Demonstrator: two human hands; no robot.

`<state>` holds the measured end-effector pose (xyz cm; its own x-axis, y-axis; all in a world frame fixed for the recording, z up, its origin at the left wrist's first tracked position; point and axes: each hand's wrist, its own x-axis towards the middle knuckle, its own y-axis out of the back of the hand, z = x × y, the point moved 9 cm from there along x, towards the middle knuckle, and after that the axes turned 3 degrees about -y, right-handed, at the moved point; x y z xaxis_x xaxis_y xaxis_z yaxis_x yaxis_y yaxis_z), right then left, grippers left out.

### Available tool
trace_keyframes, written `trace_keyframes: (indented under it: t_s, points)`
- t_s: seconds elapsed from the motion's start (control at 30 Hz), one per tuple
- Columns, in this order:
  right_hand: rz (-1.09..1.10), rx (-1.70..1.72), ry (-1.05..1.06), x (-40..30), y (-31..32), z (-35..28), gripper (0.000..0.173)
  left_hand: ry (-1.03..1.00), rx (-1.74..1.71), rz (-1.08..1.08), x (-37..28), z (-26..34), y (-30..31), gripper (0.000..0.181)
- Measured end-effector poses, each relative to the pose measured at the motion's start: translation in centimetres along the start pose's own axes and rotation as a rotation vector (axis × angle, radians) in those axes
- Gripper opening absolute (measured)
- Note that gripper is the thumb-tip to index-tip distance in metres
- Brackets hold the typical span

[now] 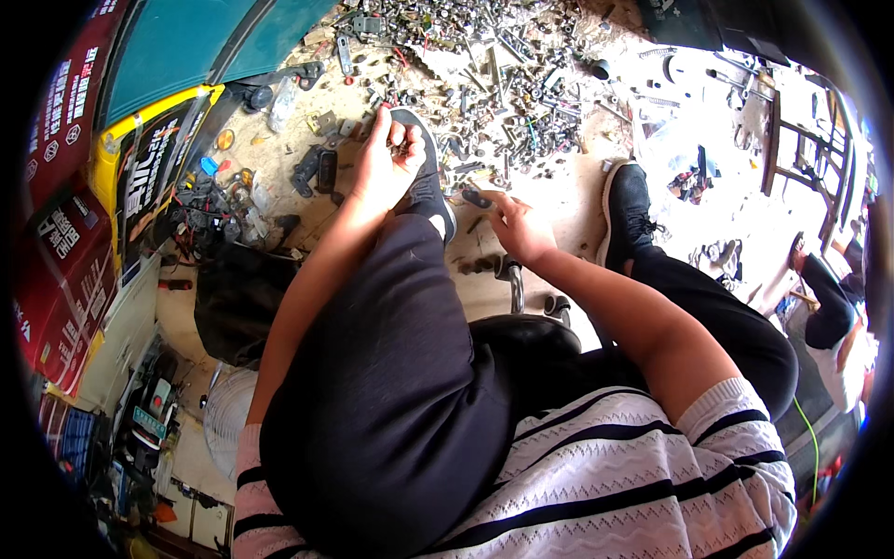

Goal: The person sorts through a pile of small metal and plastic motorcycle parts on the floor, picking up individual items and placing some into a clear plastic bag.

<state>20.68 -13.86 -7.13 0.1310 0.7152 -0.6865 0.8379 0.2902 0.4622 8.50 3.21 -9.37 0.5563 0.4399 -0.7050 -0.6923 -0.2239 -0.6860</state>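
Observation:
My left hand (pixel 394 157) is palm up above my left shoe (pixel 434 164), its fingers curled over several small metal parts (pixel 399 148). My right hand (pixel 520 225) reaches low over the floor with the index finger extended. Its fingertip is close to a small dark oblong part (pixel 476 198); whether it touches or pinches anything is unclear. Beyond both hands spreads a wide heap of loose screws, bolts and other small hardware (pixel 517 91). A dark rectangular part (pixel 326 171) lies left of my left wrist.
Red cartons (pixel 63 293) and a yellow-black box (pixel 157 164) stand at left, near a wire-guarded fan (pixel 229 419). I sit over a black stool seat (pixel 534 334). My right shoe (pixel 626 209) is on the floor. Another person (pixel 834 314) is at the right, below a metal frame (pixel 810 150).

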Motion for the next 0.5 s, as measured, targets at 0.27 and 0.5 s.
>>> trace_keyframes:
  t_s: [0.27,0.5]
  points:
    - [-0.187,-0.093,0.075,1.3,-2.9,-2.0,0.048,0.009,0.019,0.034,-0.1,0.3,0.2,0.041]
    - [-0.054,-0.102,-0.024,1.0,-1.0,-2.4,0.052,-0.031,0.108,0.106,-1.0,1.2,0.5,0.038]
